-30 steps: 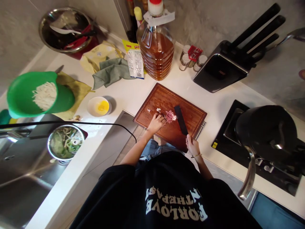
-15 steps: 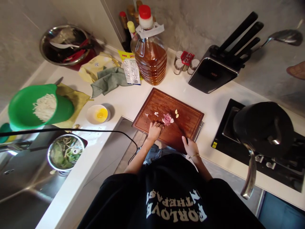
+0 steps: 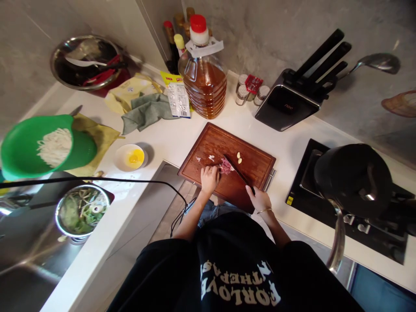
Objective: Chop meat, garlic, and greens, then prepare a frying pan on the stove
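wooden cutting board [image 3: 208,138] sits at the centre of the frame, tilted slightly to the view, just ahead of your waist. your right hand [image 3: 260,199], at the board's lower right edge, is clamped on the handle of a dark-bladed kitchen knife [image 3: 236,169]. the blade slants toward the upper left, alongside a chopped pinkish pile [image 3: 225,166] mid-board. your left hand [image 3: 209,178] is on the lower left part of the board, fingers bent and close together at the near left edge of the pile; you cannot tell from here whether they grip a piece.

two pale garlic cloves [image 3: 239,160] lie to the right of the blade, apart from the pile. small white bits [image 3: 211,158] lie above your left fingers.

left of the board, a white bowl [image 3: 120,157] holds yellow egg yolk [image 3: 135,158]. far left, a green colander [image 3: 86,145] contains white noodles [image 3: 55,148]. at upper centre, a red-capped jug [image 3: 208,86] of amber liquid stands behind the board; a black knife block [image 3: 287,104] leans at upper right. right side of the frame: a black pot [image 3: 344,182] on the cooktop [image 3: 296,186].
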The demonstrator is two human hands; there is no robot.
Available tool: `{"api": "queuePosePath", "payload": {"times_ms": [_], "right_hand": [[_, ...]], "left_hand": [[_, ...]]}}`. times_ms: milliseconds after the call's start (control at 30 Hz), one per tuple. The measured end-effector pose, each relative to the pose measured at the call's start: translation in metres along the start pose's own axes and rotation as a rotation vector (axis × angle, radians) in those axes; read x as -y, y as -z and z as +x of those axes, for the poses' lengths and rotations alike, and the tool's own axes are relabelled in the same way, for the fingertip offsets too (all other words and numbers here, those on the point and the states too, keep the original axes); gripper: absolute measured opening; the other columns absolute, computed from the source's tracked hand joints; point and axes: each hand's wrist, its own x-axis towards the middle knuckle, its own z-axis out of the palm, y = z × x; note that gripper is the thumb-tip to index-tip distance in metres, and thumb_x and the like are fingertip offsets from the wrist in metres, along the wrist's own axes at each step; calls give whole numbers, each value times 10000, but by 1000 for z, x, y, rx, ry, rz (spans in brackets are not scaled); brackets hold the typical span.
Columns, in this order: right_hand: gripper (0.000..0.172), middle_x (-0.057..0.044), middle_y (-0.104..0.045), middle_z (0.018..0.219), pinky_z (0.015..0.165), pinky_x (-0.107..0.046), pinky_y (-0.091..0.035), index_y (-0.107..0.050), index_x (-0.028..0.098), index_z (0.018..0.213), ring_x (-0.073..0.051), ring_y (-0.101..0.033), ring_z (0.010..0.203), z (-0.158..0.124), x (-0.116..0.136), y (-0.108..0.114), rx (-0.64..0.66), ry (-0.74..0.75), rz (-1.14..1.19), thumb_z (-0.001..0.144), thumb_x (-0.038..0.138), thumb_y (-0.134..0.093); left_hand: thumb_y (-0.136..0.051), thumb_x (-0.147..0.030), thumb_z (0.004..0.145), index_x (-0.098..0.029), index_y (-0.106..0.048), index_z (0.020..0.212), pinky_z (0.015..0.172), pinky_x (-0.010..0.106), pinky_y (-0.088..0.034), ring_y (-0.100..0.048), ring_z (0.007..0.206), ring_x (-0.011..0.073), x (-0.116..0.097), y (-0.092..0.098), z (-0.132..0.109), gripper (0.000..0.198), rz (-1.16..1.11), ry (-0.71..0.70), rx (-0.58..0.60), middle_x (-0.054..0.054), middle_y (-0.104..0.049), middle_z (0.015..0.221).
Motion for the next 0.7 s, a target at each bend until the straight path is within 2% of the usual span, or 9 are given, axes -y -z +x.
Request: {"api": "queuePosePath", "payload": {"times_ms": [67,133,233,333,533,700], "right_hand": [[542,-60,-650,670,549,-254,-293,-634,214,886,-171,-581,595,0,-2,3,1,48,-23,897,594,-248],[542,-57,-649,661,548,-254,-290,-631,214,855,-170,-580,587,-1,-4,7,7,74,-43,894,599,-251],[547,-58,-655,666,552,-254,-298,-629,212,836,-171,-583,589,-1,-7,12,8,65,-29,892,603,-250],[550,-64,-668,708,576,-248,-327,-632,208,835,-170,-595,624,0,-9,13,-18,50,65,899,590,-242],[577,-70,-653,666,573,-252,-351,-636,196,805,-189,-598,625,-4,-9,5,-53,17,240,883,612,-242],[607,-88,-661,686,583,-255,-369,-643,185,793,-195,-604,648,-4,-6,4,-47,7,332,872,628,-235]], "left_hand": [[-357,-266,896,-179,-540,1102,883,416,-321,-482,1018,266,6,4,11,288,-13,94,-59,120,-596,1072],[-419,-288,866,-178,-508,1168,909,443,-307,-439,1088,296,14,8,27,334,-13,127,-75,134,-533,1182],[-504,-273,801,-191,-535,1146,905,464,-315,-435,1087,312,27,13,53,356,0,7,38,131,-511,1200],[-478,-208,795,-181,-592,1016,893,468,-320,-469,1038,295,34,17,69,251,36,-117,139,126,-570,1082],[-446,-140,780,-175,-592,891,870,463,-327,-528,975,275,46,29,71,186,49,-87,167,122,-617,964],[-445,-135,781,-176,-577,878,838,357,-395,-576,847,189,47,39,64,169,-216,-20,74,63,-635,886]]}}
